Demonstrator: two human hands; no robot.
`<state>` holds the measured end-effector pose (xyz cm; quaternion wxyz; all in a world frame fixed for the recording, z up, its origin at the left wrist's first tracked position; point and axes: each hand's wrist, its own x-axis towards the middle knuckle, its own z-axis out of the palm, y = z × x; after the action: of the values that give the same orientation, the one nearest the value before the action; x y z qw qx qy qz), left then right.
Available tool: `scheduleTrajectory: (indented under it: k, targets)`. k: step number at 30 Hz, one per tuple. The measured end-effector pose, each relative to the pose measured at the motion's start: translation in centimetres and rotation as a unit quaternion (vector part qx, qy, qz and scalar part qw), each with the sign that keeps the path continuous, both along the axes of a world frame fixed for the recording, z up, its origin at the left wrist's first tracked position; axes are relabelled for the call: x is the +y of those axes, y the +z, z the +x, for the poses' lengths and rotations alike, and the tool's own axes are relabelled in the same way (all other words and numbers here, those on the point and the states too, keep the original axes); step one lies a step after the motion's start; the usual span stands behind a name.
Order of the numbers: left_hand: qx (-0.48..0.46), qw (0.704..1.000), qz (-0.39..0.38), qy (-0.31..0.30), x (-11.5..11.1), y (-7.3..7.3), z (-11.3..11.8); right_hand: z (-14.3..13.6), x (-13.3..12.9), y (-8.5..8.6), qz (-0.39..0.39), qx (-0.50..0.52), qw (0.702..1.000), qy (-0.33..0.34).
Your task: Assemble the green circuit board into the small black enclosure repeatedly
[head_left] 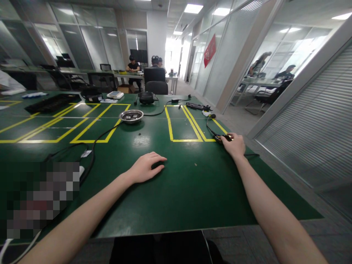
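Observation:
My left hand (147, 167) rests on the green table (176, 198), thumb and fingers apart, with a dark patch of shadow between them and no object visible in it. Farther right, my right hand (235, 145) closes its fingers over a small black corded device (219, 139) at the front end of a yellow taped box. A black cable runs back from this device to a round black end piece (212, 116). The fingers cover part of the device, so its exact kind cannot be made out.
A metal bowl (131, 116) holds small metal parts. Behind it stand a black case (146, 97) and a white device (115, 95). A black tripod-like tool (198, 106) lies back right. Cables cross the left side near a pixelated area. Several people sit farther off.

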<state>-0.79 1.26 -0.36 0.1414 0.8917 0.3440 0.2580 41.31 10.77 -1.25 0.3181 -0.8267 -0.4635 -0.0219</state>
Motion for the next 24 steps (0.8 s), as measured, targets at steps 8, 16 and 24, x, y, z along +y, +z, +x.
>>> scheduleTrajectory:
  k: [8, 16, 24]
  targets:
    - [0.004, 1.0, -0.001, 0.0, 0.03, 0.09, -0.17, 0.43, 0.68, -0.38, -0.022, -0.061, 0.997, 0.034]
    - [0.002, 1.0, 0.004, -0.001, -0.04, 0.12, -0.22, 0.08, 0.52, -0.08, -0.045, -0.065, 0.996, 0.043]
    - [-0.002, 1.0, 0.008, -0.004, 0.01, 0.01, -0.21, 0.27, 0.35, 0.48, -0.059, -0.102, 0.991, 0.068]
